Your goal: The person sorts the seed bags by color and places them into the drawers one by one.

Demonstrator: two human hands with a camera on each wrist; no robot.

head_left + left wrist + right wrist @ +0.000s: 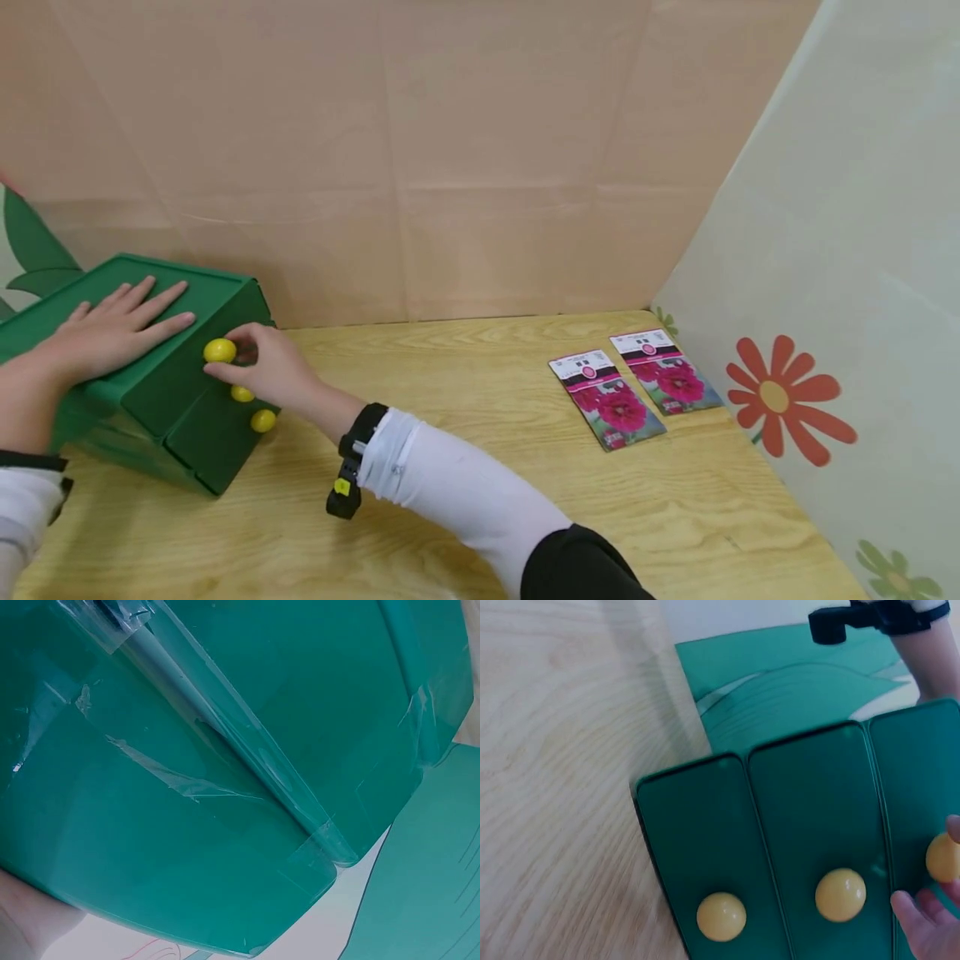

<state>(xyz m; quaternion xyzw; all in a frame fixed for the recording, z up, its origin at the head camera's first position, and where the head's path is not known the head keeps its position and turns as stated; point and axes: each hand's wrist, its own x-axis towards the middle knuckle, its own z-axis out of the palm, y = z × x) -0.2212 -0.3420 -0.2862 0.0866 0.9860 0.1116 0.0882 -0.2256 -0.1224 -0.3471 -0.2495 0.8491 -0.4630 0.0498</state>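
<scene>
Atop one green box (180,392), the left hand (108,333) is splayed; one of three knobs (219,351) is pinched by the right hand (273,362); two packets (607,400) are seen.

The head view's left edge crops the green cabinet (176,392).

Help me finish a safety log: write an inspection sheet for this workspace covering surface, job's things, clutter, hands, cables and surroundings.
Surface: light wood-grain tabletop.
Job's things: green three-drawer cabinet, drawers apparently closed; round yellow top knob, middle knob and bottom knob; torn clear tape on the cabinet.
Clutter: two flower-picture packets, side by side.
Hands: left hand spread on the cabinet top; right hand pinching the top knob.
Cables: nothing seen.
Surroundings: peach backdrop behind; pale flower-printed panel at right.
</scene>
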